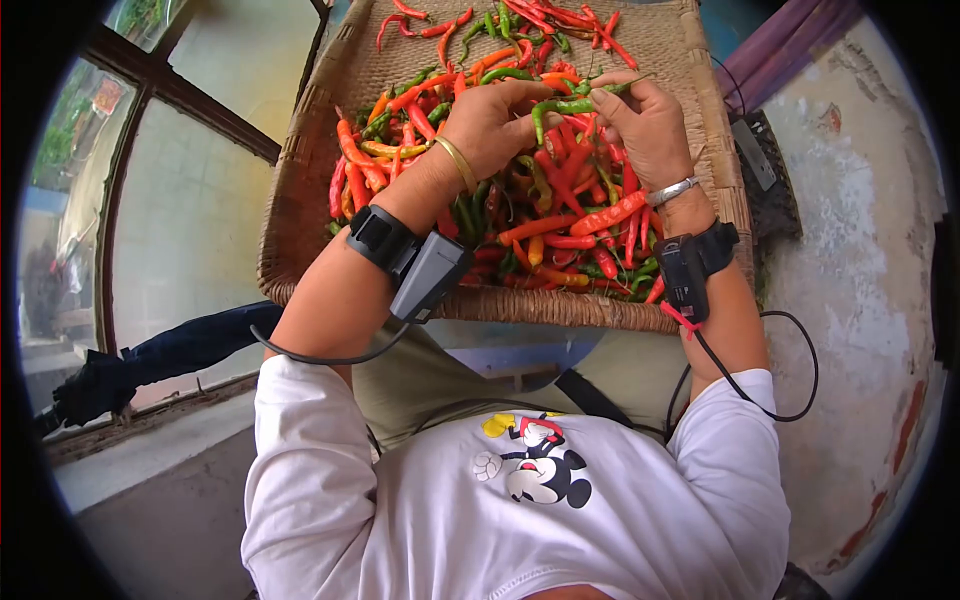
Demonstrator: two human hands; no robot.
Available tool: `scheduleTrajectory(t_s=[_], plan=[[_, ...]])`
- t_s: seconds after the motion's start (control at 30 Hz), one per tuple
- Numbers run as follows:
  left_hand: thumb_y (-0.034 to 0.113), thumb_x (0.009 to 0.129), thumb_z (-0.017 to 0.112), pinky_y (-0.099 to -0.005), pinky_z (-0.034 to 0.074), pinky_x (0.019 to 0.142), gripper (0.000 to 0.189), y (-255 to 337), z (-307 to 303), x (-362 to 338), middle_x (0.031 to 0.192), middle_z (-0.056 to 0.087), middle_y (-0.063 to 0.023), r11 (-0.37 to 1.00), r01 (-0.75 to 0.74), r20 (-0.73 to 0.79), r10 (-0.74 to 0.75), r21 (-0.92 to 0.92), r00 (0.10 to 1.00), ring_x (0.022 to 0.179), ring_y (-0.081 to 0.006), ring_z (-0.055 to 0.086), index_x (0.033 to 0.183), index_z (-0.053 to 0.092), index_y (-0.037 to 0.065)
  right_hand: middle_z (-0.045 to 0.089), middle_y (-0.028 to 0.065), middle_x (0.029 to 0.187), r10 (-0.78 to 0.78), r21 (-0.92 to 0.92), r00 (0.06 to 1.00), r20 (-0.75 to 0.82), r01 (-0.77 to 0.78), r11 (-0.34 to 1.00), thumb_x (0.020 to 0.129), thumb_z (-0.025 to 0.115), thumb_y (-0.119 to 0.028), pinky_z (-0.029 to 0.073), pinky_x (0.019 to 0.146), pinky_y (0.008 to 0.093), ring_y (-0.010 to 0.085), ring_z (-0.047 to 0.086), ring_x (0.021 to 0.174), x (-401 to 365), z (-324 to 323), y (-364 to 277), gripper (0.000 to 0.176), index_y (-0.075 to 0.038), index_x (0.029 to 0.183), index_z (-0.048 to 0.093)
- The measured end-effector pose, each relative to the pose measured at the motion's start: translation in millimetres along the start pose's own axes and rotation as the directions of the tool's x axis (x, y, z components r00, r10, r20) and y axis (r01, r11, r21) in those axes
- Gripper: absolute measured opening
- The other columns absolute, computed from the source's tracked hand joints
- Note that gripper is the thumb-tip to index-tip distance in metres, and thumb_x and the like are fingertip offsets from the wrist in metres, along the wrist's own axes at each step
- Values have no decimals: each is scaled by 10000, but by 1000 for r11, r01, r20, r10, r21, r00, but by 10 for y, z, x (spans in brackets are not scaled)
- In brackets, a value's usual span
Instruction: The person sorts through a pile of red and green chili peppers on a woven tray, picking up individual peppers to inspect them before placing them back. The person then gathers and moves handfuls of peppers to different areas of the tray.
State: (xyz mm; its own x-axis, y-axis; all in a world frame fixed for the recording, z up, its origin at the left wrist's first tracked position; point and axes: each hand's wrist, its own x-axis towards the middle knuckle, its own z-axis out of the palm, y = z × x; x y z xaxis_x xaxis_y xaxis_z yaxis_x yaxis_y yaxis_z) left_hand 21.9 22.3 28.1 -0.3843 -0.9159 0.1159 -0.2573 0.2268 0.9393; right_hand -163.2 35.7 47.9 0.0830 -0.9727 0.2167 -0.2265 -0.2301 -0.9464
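A green chili pepper [562, 106] stretches between my two hands above a heap of mostly red chilies [590, 165]. My left hand [495, 128], with a gold bangle at the wrist, pinches its curved left part between thumb and fingers. At its right end my right hand [640, 125], wearing a silver bracelet, is closed on the stem side. The fingertips of both hands are close together. Below them the heap of red, orange and green chilies fills the near part of a woven basket [600, 314]. More chilies [525, 22] lie at its far end.
A framed window [215, 150] stands at the left, with a dark folded umbrella [190, 345] before it. The rough wall [840, 250] is at the right. Devices with black cables are strapped to both forearms. The basket's near rim is close to my lap.
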Motion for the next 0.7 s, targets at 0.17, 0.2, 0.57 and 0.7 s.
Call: scheduleTrajectory(t_s=[0.17, 0.2, 0.57, 0.7], plan=[[162, 797, 610, -212, 467, 559, 256, 0, 3, -34, 715, 598, -36, 1000, -12, 1, 12, -28, 1000, 627, -69, 566, 990, 577, -2, 551, 16, 605, 167, 285, 980, 112, -193, 939, 856, 497, -280, 390, 459, 173, 46, 467, 486, -43, 26, 18, 286, -23, 911, 611], [158, 807, 597, -197, 458, 559, 245, -1, 4, -35, 743, 592, -13, 996, -11, 8, 11, -89, 1000, 624, -56, 550, 1002, 578, 11, 545, 19, 590, 192, 388, 968, 164, -242, 889, 872, 459, -292, 385, 447, 170, 48, 463, 475, -36, 14, 44, 313, -22, 921, 611], [150, 789, 609, -222, 466, 574, 235, -160, 15, 5, 798, 616, -21, 986, -117, -33, 122, 123, 992, 632, -95, 570, 990, 587, 31, 574, 142, 984, 210, 806, 960, 185, -271, 527, 871, 454, -301, 467, 682, 292, 190, 578, 871, 371, -535, 297, 384, 18, 1083, 462], [107, 705, 624, -305, 478, 677, 231, -79, -27, -26, 859, 604, -68, 788, -389, 328, 251, 476, 911, 750, -225, 586, 934, 609, 78, 597, 123, 903, 319, 673, 928, 192, -361, 645, 855, 490, -302, 480, 648, 275, 179, 595, 787, 362, -524, 384, 390, 13, 1085, 472]])
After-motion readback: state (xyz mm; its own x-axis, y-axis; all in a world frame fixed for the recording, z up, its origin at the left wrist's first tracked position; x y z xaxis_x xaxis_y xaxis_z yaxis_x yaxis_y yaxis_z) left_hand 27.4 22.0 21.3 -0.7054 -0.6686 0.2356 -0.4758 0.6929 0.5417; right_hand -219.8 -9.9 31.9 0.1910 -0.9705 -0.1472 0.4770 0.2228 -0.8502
